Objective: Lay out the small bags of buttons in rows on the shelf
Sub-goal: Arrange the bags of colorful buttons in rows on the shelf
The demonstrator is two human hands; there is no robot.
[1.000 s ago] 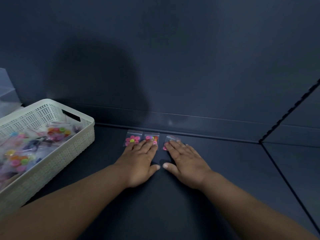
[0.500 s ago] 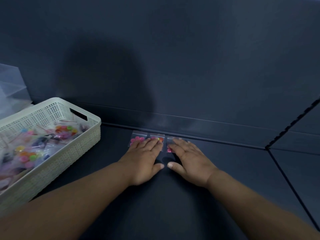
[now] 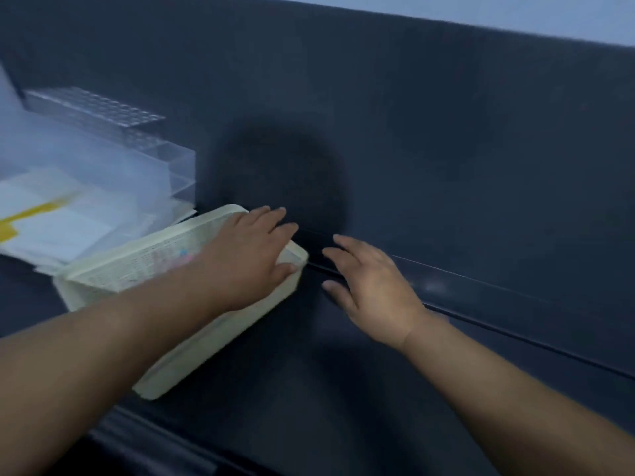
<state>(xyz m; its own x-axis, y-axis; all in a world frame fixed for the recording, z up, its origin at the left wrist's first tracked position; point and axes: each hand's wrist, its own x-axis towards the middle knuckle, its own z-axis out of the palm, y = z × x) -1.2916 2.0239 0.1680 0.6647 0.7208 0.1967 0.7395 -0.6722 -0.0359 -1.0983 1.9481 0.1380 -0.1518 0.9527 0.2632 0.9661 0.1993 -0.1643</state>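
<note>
- Two hands are withdrawn from the three laid bags: the left hand (image 3: 247,255) is spread over the basket (image 3: 192,352), the right hand (image 3: 371,283) is held splayed above the shelf (image 3: 309,389); nothing is gripped.
- The laid bags are no longer seen; blurred bags (image 3: 184,254) are glimpsed in the basket, just behind the left fingers.
- A fresh pick is judged imminent.

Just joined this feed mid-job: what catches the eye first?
The left hand, fingers straight, lies over the far corner of the cream perforated basket at left centre. The right hand is spread open over the dark shelf beside it. Blurred clear plastic trays stand at far left.
</note>
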